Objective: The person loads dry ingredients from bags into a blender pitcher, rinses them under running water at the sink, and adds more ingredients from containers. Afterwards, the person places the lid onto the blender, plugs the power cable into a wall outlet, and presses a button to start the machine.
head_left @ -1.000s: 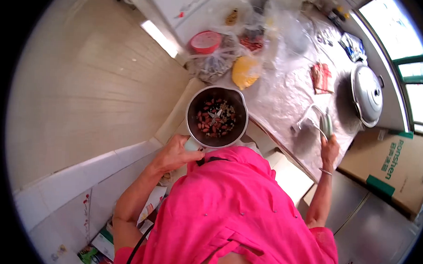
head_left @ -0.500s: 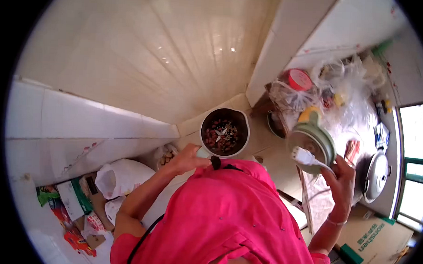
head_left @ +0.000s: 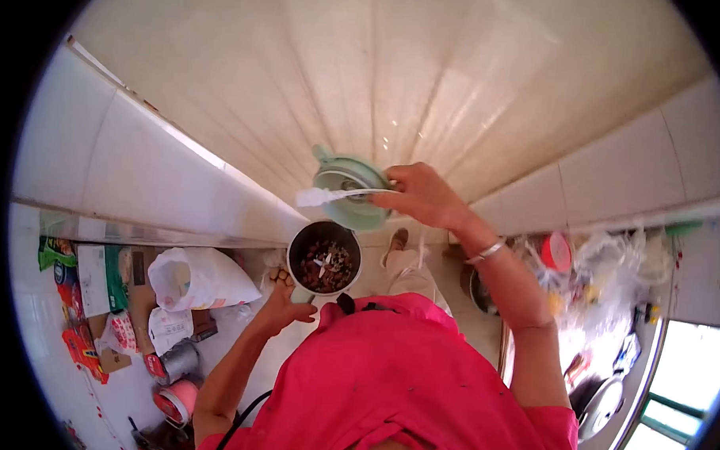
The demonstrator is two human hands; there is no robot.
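Observation:
My left hand (head_left: 280, 308) is closed on the pale handle of a blender jug (head_left: 306, 236). The jug is dark inside and open at the top. Reddish-brown beans or dried fruit (head_left: 324, 282) lie in it around metal blades (head_left: 321, 262). Above and a little right of the jug, my right hand (head_left: 421, 197) grips a pale green lid (head_left: 360, 217) by its edge, apart from the jug. The same hand holds a white power cord with a plug (head_left: 313, 197), which stretches across the lid.
On the left stand a white plastic bag (head_left: 195, 279), packets and a metal can (head_left: 180, 359). A table on the right bears clear plastic bags (head_left: 612, 269), a red-lidded tub (head_left: 556, 252) and a metal pot (head_left: 603, 408). A foot (head_left: 396, 244) shows below.
My right hand has carried the green lid and plug from the right-hand table over to near the jug. The jug, in my left hand, now appears further left as the view has turned right.

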